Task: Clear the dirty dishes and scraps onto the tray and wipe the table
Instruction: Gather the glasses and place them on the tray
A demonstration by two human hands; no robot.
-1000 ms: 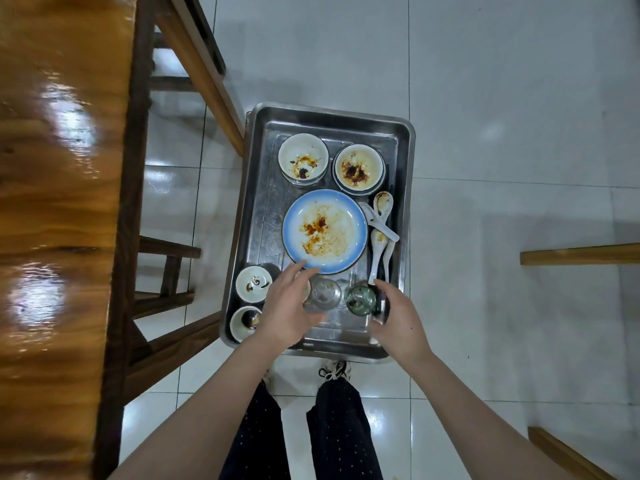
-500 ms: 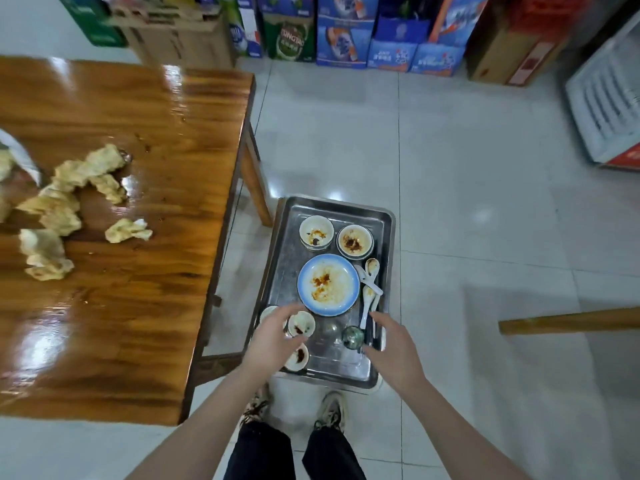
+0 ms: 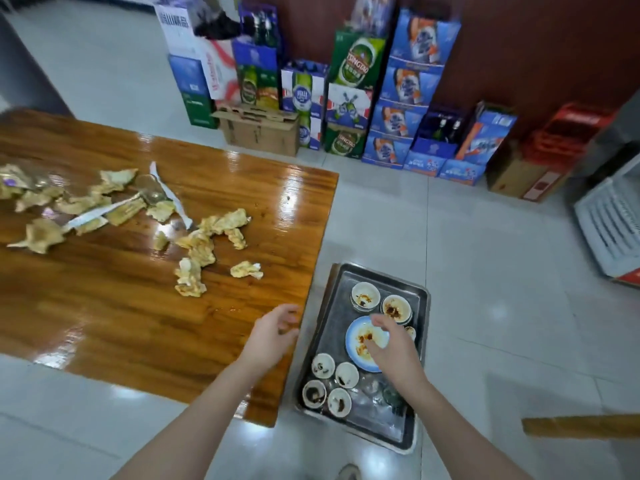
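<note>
A steel tray [image 3: 332,327] sits low beside the right end of the wooden table [image 3: 104,323]. It holds a blue-rimmed plate [image 3: 356,337], two stained bowls [image 3: 365,296], several small sauce dishes [image 3: 323,367] and glasses [image 3: 388,396]. My right hand [image 3: 391,348] hovers above the plate, fingers loosely spread, holding nothing. Above the table's right edge hangs my left hand [image 3: 275,332], relaxed and empty. Crumpled soiled napkins [image 3: 207,244] and white wrappers [image 3: 169,195] lie scattered over the table's far half.
Stacked beer cartons [image 3: 356,98] and cardboard boxes [image 3: 259,129] line the back wall. A white appliance [image 3: 609,216] stands at the right. A wooden bench edge [image 3: 581,426] juts in at lower right. Pale tiled floor surrounds the table.
My view has swung up from the tray to the table and the back wall. Both hands have lifted off the glasses; the left moved over the table edge, the right over the plate.
</note>
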